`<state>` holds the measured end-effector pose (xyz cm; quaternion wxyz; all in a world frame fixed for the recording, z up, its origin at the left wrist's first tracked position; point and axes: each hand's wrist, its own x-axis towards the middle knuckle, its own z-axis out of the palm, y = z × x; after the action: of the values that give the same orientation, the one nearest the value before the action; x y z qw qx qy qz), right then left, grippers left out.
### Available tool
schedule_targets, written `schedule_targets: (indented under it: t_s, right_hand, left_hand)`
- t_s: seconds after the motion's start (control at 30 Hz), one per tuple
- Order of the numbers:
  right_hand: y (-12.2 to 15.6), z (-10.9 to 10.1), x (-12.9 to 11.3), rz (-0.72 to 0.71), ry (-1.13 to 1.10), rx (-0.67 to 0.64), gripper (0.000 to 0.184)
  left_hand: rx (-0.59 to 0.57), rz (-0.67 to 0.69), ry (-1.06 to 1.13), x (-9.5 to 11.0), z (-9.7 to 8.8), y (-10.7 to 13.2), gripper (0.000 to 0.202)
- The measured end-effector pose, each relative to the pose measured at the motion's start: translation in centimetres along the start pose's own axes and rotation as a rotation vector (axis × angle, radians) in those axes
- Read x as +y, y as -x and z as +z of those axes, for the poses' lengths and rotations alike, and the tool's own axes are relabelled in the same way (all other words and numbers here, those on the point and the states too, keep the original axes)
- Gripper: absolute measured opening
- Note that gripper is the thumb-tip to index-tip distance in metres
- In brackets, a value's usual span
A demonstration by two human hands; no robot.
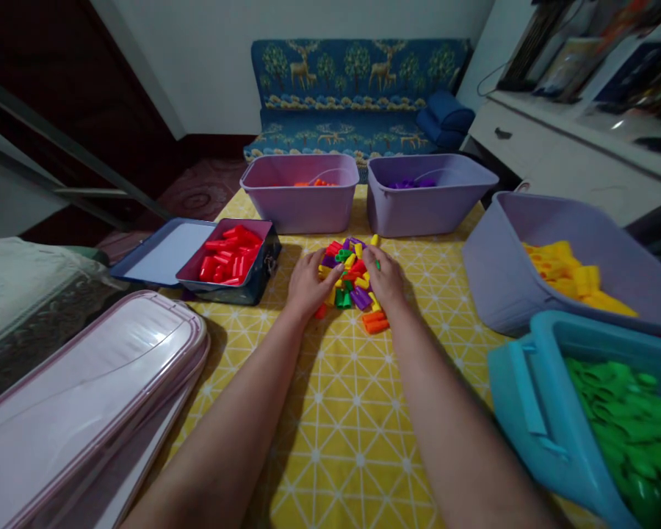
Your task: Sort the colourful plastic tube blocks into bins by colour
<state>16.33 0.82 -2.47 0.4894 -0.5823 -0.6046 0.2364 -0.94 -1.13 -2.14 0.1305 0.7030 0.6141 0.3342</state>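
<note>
A mixed pile of small plastic tube-like pieces (360, 297) in red, yellow, green, purple and orange lies on the yellow patterned tablecloth (338, 426). My left hand (309, 282) rests against the pile's left side, fingers apart and curved over its edge. Along the right side, my right hand (384, 278) touches the pieces with loosely bent fingers; its fingertips are partly hidden among them. Neither hand is seen closed on a piece. A few orange pieces (375, 322) lie at the near edge, beside my right wrist.
Red pieces (234, 256) fill an open hinged tin (258, 283) at left. Behind stand a pink bin (302, 209) with orange pieces and a purple bin (419, 211) with purple ones. Rightward are a lavender bin (496, 272), yellow inside, and a teal bin (529, 397), green inside. Stacked lids (104, 367) lie left.
</note>
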Motion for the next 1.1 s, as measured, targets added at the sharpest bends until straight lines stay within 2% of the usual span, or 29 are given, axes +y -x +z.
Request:
schedule_targets:
  t_s: [0.1, 0.2, 0.3, 0.37, 0.57, 0.63, 0.73, 0.8, 0.9, 1.03, 1.1]
  right_hand:
    - [1.3, 0.7, -1.1, -0.039, -0.172, -0.073, 0.039]
    - [1.7, 0.5, -1.3, -0.027, -0.255, -0.010, 0.035]
    - [1.4, 0.0, -0.8, -0.005, -0.189, 0.099, 0.036]
    - [1.3, -0.2, -0.7, -0.036, -0.106, 0.115, 0.035]
    - [1.5, -0.1, -1.6, -0.108, 0.046, -0.118, 0.031]
    - [1.5, -0.1, -1.9, -0.152, 0.137, -0.155, 0.035]
    - [1.5, 0.0, -2.2, -0.243, 0.241, -0.177, 0.024]
    - [1.5, 0.1, -2.2, -0.268, 0.250, -0.152, 0.018]
    - [1.5, 0.3, -2.2, -0.239, 0.164, -0.051, 0.019]
    - [1.4, 0.1, -2.1, -0.091, -0.015, 0.075, 0.020]
    - [1.4, 0.0, -2.1, -0.027, -0.094, 0.094, 0.018]
  left_hand:
    - [-0.033, 0.081, 0.074, 0.2, -0.1, 0.2, 0.054]
    - [-0.022, 0.105, 0.164, -0.1, -0.3, 0.0, 0.048]
    - [0.014, 0.063, 0.236, -0.6, -0.2, -0.3, 0.036]
    - [0.025, 0.039, 0.242, -0.9, 0.0, -0.5, 0.031]
    - [-0.012, 0.073, 0.157, -1.1, 0.1, -0.7, 0.033]
    - [-0.060, 0.113, 0.121, -1.1, -0.1, -0.7, 0.038]
    - [-0.122, 0.171, 0.082, -1.0, -0.3, -0.6, 0.040]
    - [-0.134, 0.188, 0.078, -1.0, -0.3, -0.6, 0.040]
    - [-0.117, 0.189, 0.102, -1.0, -0.1, -0.6, 0.039]
    - [-0.097, 0.187, 0.144, -1.2, 0.2, -0.7, 0.037]
    - [-0.065, 0.182, 0.186, -1.2, 0.2, -0.7, 0.035]
